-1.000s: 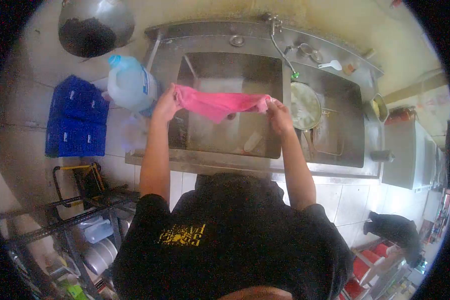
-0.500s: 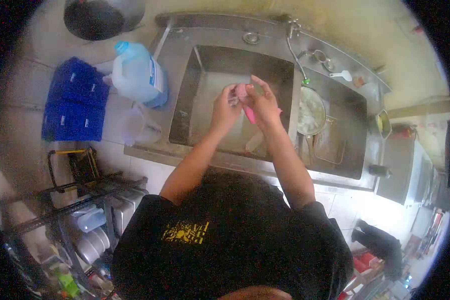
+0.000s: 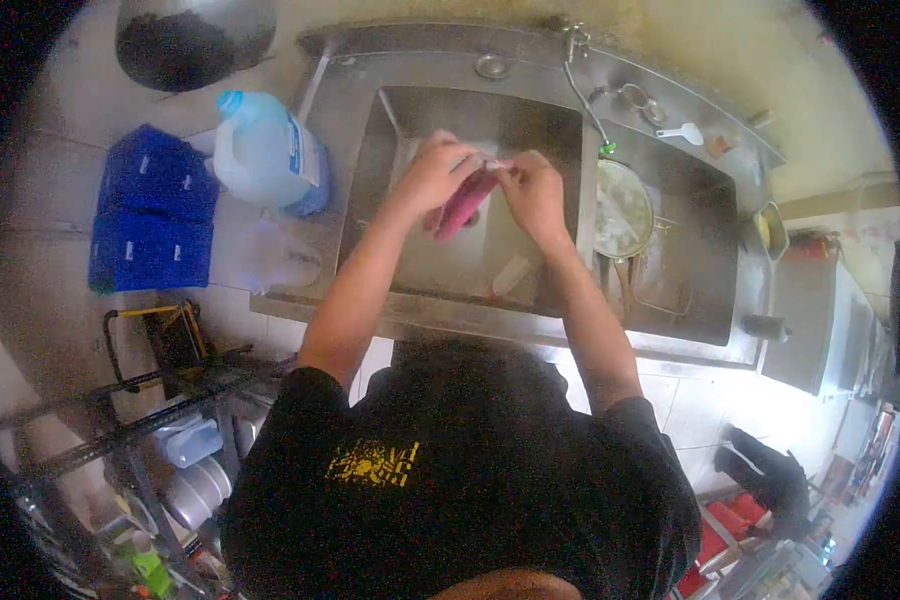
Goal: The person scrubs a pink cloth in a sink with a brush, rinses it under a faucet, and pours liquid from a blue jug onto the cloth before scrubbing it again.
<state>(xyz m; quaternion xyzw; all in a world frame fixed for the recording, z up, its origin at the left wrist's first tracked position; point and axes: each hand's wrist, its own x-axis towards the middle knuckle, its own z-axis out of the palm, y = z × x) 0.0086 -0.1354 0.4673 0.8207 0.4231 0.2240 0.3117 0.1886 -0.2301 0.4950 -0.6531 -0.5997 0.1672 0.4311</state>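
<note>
Your left hand (image 3: 432, 175) and right hand (image 3: 532, 190) both grip a bunched pink cloth (image 3: 460, 205), fingers closed on its top end, over the left basin of the stainless steel sink (image 3: 460, 322). A pale blue plastic jug (image 3: 267, 150) stands beside the sink's left edge.

Head camera — looking steeply down, close over the sink (image 3: 410, 285).

A translucent plastic jug with a blue cap (image 3: 270, 150) stands at the upper left, just beside a stack of blue plastic crates (image 3: 155, 210). Above them sits a round metal bowl (image 3: 192, 40) with dark contents, possibly soil. A stainless steel double sink (image 3: 420, 318) fills the upper centre. A round metal pot (image 3: 625, 208) lies in its right basin, near the tip of a thin curved tap (image 3: 582, 80). A dark metal rack (image 3: 140, 420) occupies the lower left.
</note>
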